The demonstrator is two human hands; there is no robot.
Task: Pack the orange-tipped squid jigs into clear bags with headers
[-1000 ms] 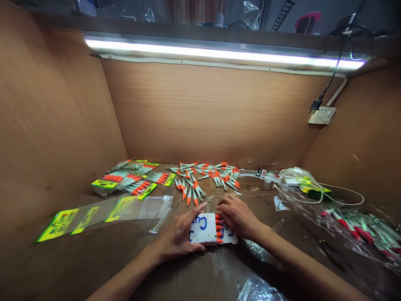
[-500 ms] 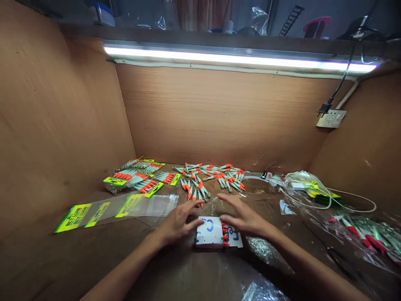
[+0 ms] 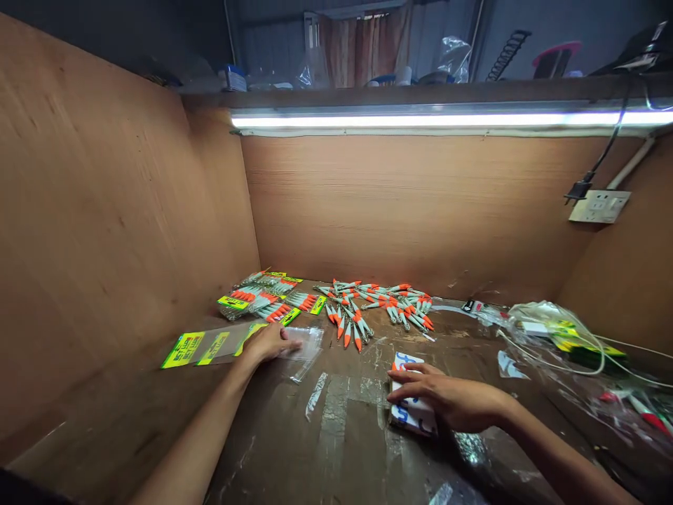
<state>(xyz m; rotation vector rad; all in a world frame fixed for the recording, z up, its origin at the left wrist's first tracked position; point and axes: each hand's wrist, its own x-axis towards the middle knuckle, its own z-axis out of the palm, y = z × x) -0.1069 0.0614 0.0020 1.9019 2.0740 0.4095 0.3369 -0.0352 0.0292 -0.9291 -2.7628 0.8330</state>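
My left hand (image 3: 267, 342) is over the clear plastic bags (image 3: 310, 341) with yellow headers, its fingers closed on the top bag, whose near end is skewed toward me. My right hand (image 3: 446, 396) lies across a small white box (image 3: 413, 415) with blue lettering, fingers bent over its left side. The thumb is hidden. A bit of orange shows at the box's left edge under the fingers. Behind both hands lies a loose pile of orange-and-pale-green fishing lures (image 3: 347, 326) with hooks at their ends.
Packed lures in bags with yellow headers (image 3: 263, 298) are stacked at the back left. To the right lie a plastic bag with a white cord (image 3: 552, 330) and red-and-white lures (image 3: 646, 414). A black plug (image 3: 578, 189) hangs beside the wall socket (image 3: 599, 207). Tape strips (image 3: 336, 407) mark the tabletop.
My left hand has moved left from beside the white box onto the plastic bags, and the top bag is skewed. The right hand has come down on the box, which sits farther right and turned.
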